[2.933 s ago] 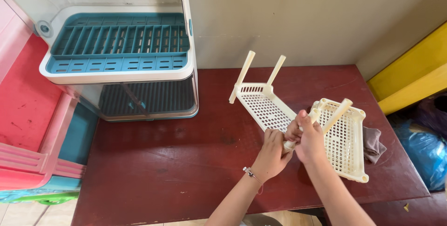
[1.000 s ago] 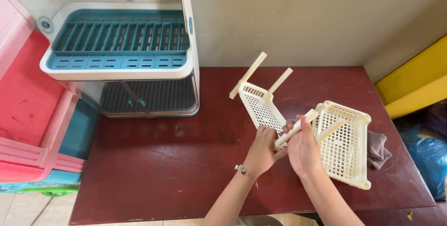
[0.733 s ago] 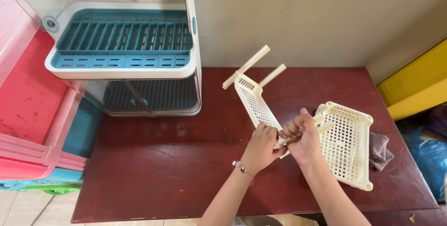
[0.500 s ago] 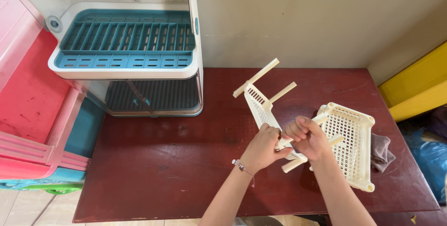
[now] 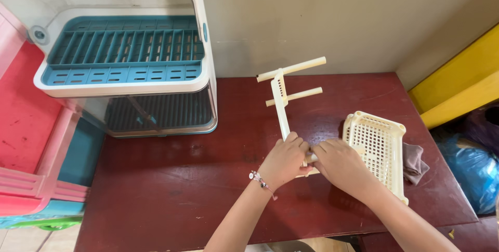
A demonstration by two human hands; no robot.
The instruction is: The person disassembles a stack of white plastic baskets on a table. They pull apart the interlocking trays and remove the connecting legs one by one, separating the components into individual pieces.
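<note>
Cream plastic is filling both hands: the left hand is gripping the near end of a perforated shelf tray standing on edge on the dark red tabletop, its two legs pointing right; the right hand is closing around a loose leg piece beside it; a second cream tray is lying just right, against a grey cloth; a teal-and-white dish rack is standing at the back left.

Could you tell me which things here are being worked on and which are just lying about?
In hand:
- left hand and right hand gripping the cream tray with pegs, held on edge
- second cream tray, beside them

Lying about:
- dish rack cabinet
- grey cloth
</note>
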